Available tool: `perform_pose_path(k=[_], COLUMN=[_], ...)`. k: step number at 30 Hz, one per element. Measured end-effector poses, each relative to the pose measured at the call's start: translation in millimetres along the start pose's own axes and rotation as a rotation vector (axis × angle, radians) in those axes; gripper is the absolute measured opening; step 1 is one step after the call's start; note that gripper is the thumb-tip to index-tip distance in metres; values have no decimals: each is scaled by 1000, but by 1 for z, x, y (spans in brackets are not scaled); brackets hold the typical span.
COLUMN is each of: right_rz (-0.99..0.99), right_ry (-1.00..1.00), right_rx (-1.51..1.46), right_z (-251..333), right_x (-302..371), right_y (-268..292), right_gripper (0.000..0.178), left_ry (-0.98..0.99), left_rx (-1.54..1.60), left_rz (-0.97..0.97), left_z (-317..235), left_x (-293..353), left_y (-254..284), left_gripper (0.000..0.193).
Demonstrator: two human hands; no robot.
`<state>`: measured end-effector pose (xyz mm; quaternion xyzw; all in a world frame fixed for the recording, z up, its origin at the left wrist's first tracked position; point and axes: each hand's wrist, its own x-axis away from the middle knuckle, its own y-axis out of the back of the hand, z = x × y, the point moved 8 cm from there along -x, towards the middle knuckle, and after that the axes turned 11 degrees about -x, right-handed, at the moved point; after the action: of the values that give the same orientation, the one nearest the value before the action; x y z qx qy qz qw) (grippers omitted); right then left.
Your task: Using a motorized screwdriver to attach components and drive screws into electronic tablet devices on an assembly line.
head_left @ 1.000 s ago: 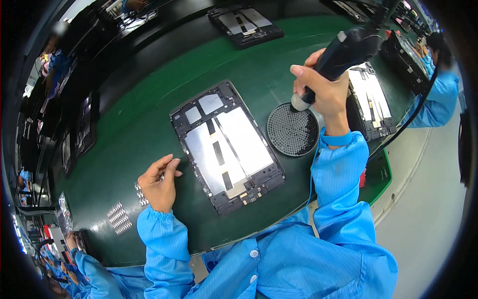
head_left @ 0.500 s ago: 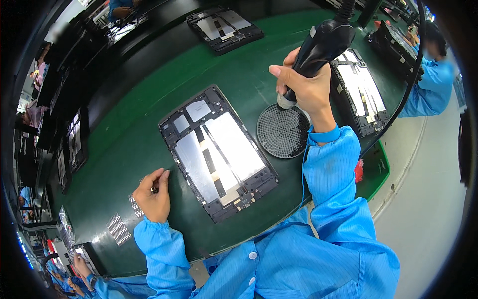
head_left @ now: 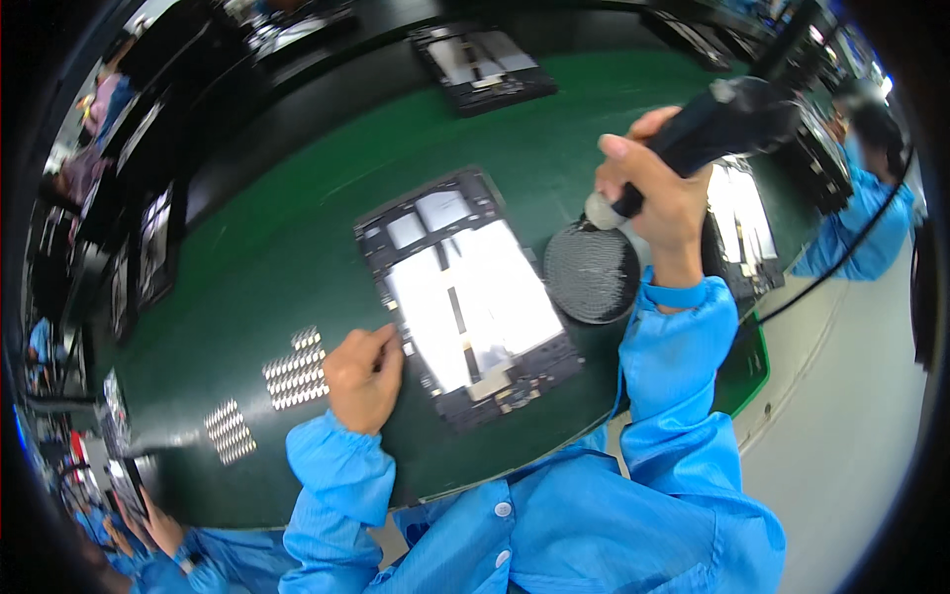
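Observation:
A tablet with its insides bared [head_left: 515,287] lies on the green bench before me, its silver plates shining. Close to its left edge is my left hand [head_left: 362,381], fingers curled and pinched together; whatever may be between them is hidden. My right hand [head_left: 663,203] grips a black electric screwdriver [head_left: 727,124], held tilted. The screwdriver's pale nose end is over the far rim of a round screw tray [head_left: 594,282], which stands to the right of the tablet. Motion blur hides whether the tip touches the tray.
Rows of small metal parts [head_left: 295,379] lie left of my left hand, with a smaller group [head_left: 230,433] farther left. Other opened tablets lie at the far side [head_left: 485,67] and behind my right hand [head_left: 740,223]. A green bin [head_left: 747,381] hangs below the right edge. Co-workers sit on both sides.
My left hand has moved right from the small metal parts to the tablet's left edge. The view has shifted; my right hand still holds the screwdriver at the screw tray.

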<state>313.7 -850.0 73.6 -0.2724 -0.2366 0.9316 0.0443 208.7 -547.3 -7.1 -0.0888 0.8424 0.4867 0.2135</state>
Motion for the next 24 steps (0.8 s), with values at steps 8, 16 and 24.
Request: perform_pose_path(k=[8,16,24], right_rz=[293,481,424], right_ry=[-92,-215,-248], right_rx=[-183,-23,35], right_z=[-26,-68,-80], right_x=[26,50,52], right_y=[-130,-187,-178], right_gripper=[25,27,27], left_ry=[73,392,248], left_rx=[193,376,295], left_rz=[81,-83,-97], left_z=[16,63,53], left_x=[-2,13,8], left_y=[0,9,16], left_gripper=[9,7,11])
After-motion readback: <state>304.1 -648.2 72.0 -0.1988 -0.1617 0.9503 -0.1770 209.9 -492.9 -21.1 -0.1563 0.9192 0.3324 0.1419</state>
